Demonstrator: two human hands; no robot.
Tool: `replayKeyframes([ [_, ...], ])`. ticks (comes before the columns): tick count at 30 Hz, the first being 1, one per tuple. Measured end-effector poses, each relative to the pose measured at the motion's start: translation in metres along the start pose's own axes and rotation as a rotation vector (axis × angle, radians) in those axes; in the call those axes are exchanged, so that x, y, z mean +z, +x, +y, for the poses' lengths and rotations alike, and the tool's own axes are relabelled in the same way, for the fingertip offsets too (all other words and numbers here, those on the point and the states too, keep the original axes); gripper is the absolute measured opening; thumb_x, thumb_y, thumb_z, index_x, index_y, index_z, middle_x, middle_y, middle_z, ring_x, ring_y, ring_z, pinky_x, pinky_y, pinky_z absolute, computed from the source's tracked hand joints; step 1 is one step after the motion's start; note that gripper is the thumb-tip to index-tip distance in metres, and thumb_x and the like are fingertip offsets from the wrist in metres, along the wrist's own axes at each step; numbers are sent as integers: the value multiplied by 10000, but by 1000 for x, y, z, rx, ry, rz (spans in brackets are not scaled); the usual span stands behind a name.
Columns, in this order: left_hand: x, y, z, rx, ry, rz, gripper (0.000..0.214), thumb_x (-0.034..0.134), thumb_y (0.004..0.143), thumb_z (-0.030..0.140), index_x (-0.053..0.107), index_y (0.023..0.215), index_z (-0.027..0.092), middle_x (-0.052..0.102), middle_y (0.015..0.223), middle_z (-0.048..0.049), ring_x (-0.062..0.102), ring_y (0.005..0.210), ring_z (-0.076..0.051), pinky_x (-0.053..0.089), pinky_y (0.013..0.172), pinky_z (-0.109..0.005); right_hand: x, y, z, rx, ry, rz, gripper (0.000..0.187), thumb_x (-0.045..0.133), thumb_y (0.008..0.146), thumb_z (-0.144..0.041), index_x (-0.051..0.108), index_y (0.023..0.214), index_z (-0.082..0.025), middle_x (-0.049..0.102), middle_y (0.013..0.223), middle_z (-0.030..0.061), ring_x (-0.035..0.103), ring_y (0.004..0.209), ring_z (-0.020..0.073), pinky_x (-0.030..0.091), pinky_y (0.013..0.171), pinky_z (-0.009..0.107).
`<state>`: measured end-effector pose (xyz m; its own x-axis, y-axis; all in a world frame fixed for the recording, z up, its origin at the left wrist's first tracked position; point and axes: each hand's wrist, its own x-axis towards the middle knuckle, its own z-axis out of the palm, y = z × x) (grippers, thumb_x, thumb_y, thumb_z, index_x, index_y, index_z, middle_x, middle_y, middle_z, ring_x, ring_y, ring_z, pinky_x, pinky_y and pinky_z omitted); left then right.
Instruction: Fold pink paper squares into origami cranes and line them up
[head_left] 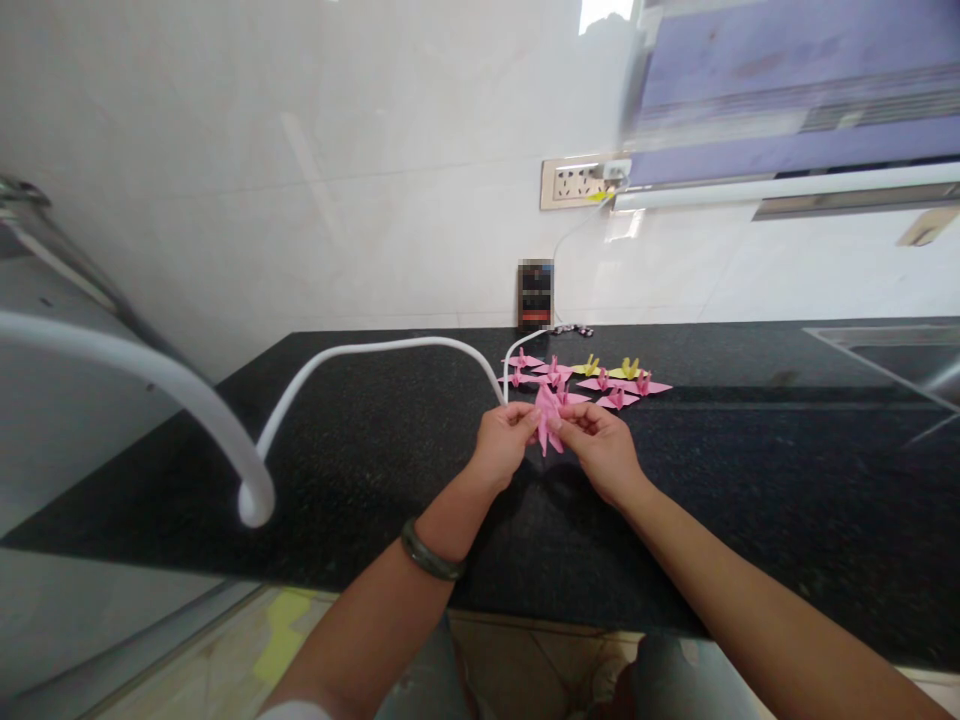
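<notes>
A partly folded piece of pink origami paper is held up over the dark countertop, its two narrow points hanging down. My left hand pinches its left side between thumb and fingers. On the other side, my right hand grips the right edge in the same way. Just behind both hands lie several folded pink paper cranes in rows. Two yellow paper cranes sit in the back row. My hands partly hide the nearest cranes.
A white bent tube arches over the counter from the left. A phone-like device leans on the wall, below a socket panel with a plugged-in charger. A sink is set into the counter at right. The counter's front edge faces me.
</notes>
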<state>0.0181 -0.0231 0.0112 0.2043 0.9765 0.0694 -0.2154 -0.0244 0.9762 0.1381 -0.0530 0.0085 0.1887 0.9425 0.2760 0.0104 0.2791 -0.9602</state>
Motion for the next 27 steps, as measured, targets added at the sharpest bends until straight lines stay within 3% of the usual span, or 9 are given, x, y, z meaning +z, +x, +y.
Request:
replayKeyframes([
  [4, 1, 1, -2, 9, -8, 13, 259, 619, 612, 308, 599, 777, 110, 599, 655, -33, 536, 558, -92, 453, 582, -242, -2, 0, 1, -1, -60, 11, 246, 605, 622, -382, 570, 687, -148, 571, 581, 12, 488, 484, 106, 408, 473, 239],
  [9, 1, 1, -4, -35, -35, 83, 254, 643, 582, 325, 556, 674, 105, 563, 571, -13, 516, 498, -75, 443, 530, -219, 0, -1, 2, -20, -94, 47, 233, 589, 632, -383, 571, 679, -155, 575, 586, 15, 489, 481, 112, 400, 458, 237],
  [18, 3, -3, -1, 16, -18, -4, 262, 676, 543, 290, 599, 709, 103, 610, 651, -37, 540, 569, -91, 437, 591, -230, -2, 0, -3, -13, -140, 105, 196, 591, 633, -357, 577, 646, -162, 579, 589, 11, 497, 507, 117, 410, 485, 237],
  [27, -3, 1, -1, -52, -105, -83, 225, 638, 595, 266, 617, 719, 79, 622, 660, -58, 565, 579, -110, 449, 647, -283, -5, 0, 2, 27, -5, 3, 199, 598, 639, -354, 574, 686, -162, 588, 624, 19, 542, 558, 142, 453, 559, 289],
])
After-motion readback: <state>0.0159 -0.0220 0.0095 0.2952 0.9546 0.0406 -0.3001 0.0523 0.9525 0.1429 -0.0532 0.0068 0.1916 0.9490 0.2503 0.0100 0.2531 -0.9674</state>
